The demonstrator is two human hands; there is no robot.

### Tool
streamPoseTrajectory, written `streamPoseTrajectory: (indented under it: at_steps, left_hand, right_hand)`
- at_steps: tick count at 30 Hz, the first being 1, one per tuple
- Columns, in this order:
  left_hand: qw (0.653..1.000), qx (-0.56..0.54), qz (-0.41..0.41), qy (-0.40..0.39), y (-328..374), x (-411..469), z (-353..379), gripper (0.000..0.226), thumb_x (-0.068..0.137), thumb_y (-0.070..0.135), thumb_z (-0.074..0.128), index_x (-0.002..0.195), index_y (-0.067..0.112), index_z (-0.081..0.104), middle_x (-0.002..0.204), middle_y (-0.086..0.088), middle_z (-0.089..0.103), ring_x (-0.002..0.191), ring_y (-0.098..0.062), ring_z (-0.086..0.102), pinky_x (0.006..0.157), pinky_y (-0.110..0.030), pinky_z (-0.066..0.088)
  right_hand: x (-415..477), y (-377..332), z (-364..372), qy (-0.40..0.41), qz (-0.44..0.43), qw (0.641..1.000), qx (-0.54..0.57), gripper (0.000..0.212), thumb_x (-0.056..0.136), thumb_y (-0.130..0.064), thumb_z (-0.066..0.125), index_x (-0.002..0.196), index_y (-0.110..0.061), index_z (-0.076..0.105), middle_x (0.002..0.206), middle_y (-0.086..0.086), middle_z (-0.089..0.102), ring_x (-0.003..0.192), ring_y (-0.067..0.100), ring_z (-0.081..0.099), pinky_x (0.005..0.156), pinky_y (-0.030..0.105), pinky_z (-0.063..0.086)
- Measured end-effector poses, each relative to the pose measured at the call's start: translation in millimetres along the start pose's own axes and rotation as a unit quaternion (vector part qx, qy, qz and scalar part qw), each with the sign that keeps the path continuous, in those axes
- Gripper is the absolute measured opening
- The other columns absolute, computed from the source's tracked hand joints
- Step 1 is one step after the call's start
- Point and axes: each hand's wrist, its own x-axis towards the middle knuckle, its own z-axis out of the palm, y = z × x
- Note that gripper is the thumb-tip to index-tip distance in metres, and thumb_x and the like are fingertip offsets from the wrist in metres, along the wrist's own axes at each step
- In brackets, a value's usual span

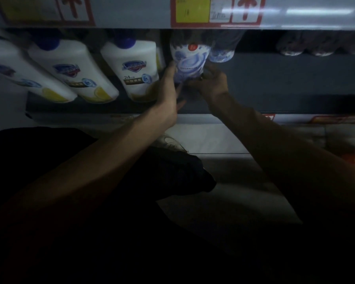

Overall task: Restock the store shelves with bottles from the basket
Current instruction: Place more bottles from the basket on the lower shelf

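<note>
In the dim aisle, the blue-patterned bottle [188, 58] sits at the dark shelf [275, 83] with both hands' fingers grasping its lower end, the left hand [168, 87] on its left flank and the right hand [212, 79] curled round its right. Right of the bottle, open board runs to some dark packs [316, 45], under the low price rail [213, 13]. Three white bottles [131, 68] lean close on its left, and a second blue bottle [222, 51] crowds its right shoulder.

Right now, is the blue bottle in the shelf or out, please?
In: the blue bottle reaches under the upper shelf edge; left hand and right hand hold its base. Set down? Cannot tell.
</note>
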Motion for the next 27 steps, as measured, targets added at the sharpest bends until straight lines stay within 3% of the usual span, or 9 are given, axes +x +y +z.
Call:
streamPoseTrajectory:
  at_steps: [3,5,8,12,14,18,21,24,27]
  left_hand:
    - [1.000,0.005,0.010,-0.015,1.6,0.1,-1.0,0.056,0.099,0.062,0.044,0.148,0.036,0.047,0.143,0.018,0.054,0.108,-0.003,0.057,0.094,-0.043,0.035]
    - [1.000,0.006,0.009,-0.023,3.1,0.2,-1.6,0.058,0.098,0.064,0.043,0.149,0.037,0.046,0.149,0.017,0.050,0.114,-0.006,0.054,0.096,-0.044,0.035]
    - [0.999,0.016,0.009,-0.033,4.0,-0.2,-3.1,0.060,0.097,0.067,0.042,0.151,0.039,0.043,0.154,0.015,0.047,0.129,-0.010,0.052,0.098,-0.043,0.035]
    - [0.999,0.021,0.001,-0.036,5.1,-2.5,-2.8,0.056,0.101,0.064,0.036,0.150,0.038,0.044,0.157,0.014,0.045,0.142,-0.016,0.045,0.101,-0.041,0.032]
    - [0.999,0.022,-0.002,-0.033,4.9,-4.1,-0.8,0.056,0.101,0.064,0.035,0.150,0.037,0.044,0.157,0.013,0.045,0.141,-0.017,0.045,0.100,-0.041,0.032]
    - [0.999,0.028,0.007,-0.033,1.1,-3.0,1.8,0.056,0.102,0.063,0.033,0.151,0.037,0.042,0.156,0.013,0.046,0.141,-0.017,0.046,0.101,-0.040,0.032]
    - [0.998,0.044,0.020,-0.035,-0.9,2.4,1.0,0.053,0.103,0.063,0.033,0.148,0.039,0.045,0.147,0.015,0.054,0.132,-0.014,0.053,0.101,-0.039,0.033]
    - [0.997,0.057,0.024,-0.041,-1.3,7.1,-1.8,0.041,0.101,0.063,0.036,0.134,0.043,0.051,0.110,0.028,0.062,0.105,-0.003,0.059,0.097,-0.039,0.035]
    - [0.997,0.067,0.022,-0.042,0.8,6.3,-4.4,0.042,0.099,0.064,0.042,0.132,0.041,0.054,0.098,0.030,0.061,0.097,0.000,0.058,0.086,-0.037,0.041]
  right_hand:
    - [-2.6,1.6,1.8,-0.022,-0.002,1.000,0.002,0.056,0.062,0.015,0.072,0.116,-0.003,0.070,0.105,0.014,0.076,0.108,0.037,0.071,0.095,0.057,0.057]
    - [-3.4,1.3,1.9,-0.036,0.002,0.999,0.035,0.061,0.064,0.024,0.065,0.121,0.003,0.067,0.099,0.009,0.076,0.104,0.033,0.070,0.095,0.052,0.058]
    - [-5.9,-2.4,2.1,-0.058,-0.006,0.997,0.048,0.064,0.063,0.029,0.062,0.121,0.003,0.065,0.081,-0.009,0.077,0.088,0.021,0.069,0.079,0.038,0.059]
    - [-10.6,-6.7,-3.7,-0.070,-0.003,0.997,0.039,0.073,0.063,0.028,0.061,0.134,0.009,0.059,0.112,0.017,0.073,0.095,0.025,0.069,0.066,0.027,0.059]
    - [-12.7,-7.2,-7.4,-0.075,0.007,0.997,0.034,0.073,0.068,0.032,0.059,0.137,0.008,0.057,0.119,0.020,0.070,0.092,0.023,0.068,0.062,0.024,0.058]
    - [-13.0,-4.3,-8.7,-0.088,0.015,0.995,0.041,0.076,0.069,0.030,0.060,0.141,0.005,0.054,0.126,0.022,0.069,0.104,0.027,0.068,0.070,0.030,0.060]
    - [-14.6,-4.8,-6.1,-0.088,0.014,0.995,0.033,0.076,0.068,0.027,0.063,0.140,0.005,0.054,0.124,0.021,0.070,0.103,0.025,0.068,0.071,0.030,0.061]
    - [-14.3,-3.3,-5.7,-0.081,0.002,0.997,0.004,0.072,0.071,0.032,0.058,0.138,0.006,0.057,0.119,0.017,0.071,0.099,0.023,0.070,0.070,0.027,0.061]
    - [-10.8,1.7,-6.4,-0.082,-0.008,0.996,-0.025,0.073,0.068,0.030,0.060,0.137,0.004,0.059,0.121,0.018,0.072,0.110,0.031,0.070,0.077,0.034,0.061]
